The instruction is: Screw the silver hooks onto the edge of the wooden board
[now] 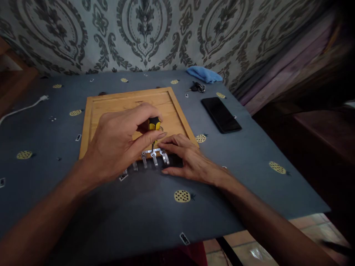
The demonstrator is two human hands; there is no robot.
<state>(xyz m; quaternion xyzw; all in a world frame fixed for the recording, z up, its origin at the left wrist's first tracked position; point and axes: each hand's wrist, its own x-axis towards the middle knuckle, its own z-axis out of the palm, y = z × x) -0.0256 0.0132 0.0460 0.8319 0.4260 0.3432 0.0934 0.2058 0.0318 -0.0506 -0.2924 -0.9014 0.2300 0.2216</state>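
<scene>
My left hand [119,131] is closed round a screwdriver [154,124] with a yellow and black handle. The screwdriver stands nearly upright, its tip at the metal hook rack [154,159]. That rack lies along the near edge of a wooden panel [127,99] with a raised frame, its hooks pointing towards me. My left hand and wrist cover part of the rack's left side. At the rack's right end, my right hand [187,157] grips it, fingers on the panel side and thumb on the near side.
A black phone [221,114], keys [197,87] and a blue cloth [204,74] lie right of the panel on the pineapple-print tablecloth [216,207]. Small bits [52,118] and a white cable [24,109] are on the left. A patterned wall covering [144,33] rises behind the table.
</scene>
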